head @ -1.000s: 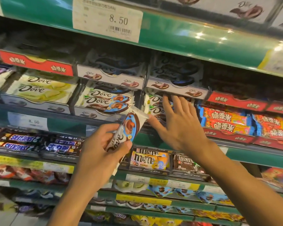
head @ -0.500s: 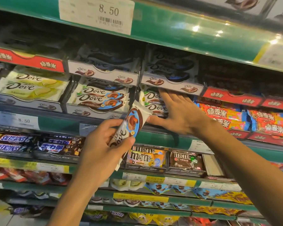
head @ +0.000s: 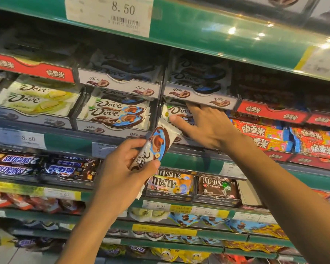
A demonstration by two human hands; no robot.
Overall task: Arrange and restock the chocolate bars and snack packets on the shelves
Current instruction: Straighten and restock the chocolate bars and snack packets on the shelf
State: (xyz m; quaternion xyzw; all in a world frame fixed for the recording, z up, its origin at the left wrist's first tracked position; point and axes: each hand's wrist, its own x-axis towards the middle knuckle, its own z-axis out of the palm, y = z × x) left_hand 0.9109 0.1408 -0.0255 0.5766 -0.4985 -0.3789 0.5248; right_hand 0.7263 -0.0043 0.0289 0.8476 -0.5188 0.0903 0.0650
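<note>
The left hand [head: 122, 174] grips a Dove bar [head: 152, 151] round its lower half, thumb across the label, the bar tilted up and to the right so its crimped top end points at the lower Dove tray [head: 177, 115]. The right hand [head: 204, 126] is flat in that tray, fingers straight and spread over the bars there, their tips tucked under the upper tray [head: 200, 96], thumb out towards the held bar's tip. The two hands are close but apart; the bar's top sits just beside the right thumb, whether touching I cannot tell.

It looks like the bar is about to go into that tray. To do it well, I'd press the stack down and back with the flat hand to open a gap under the upper tray, then turn the bar level, logo facing out like its neighbours [head: 114, 113], and slide it in end first. The gap is low, so the wrapper's crimped edge could catch or fold; ease it in rather than push
</note>
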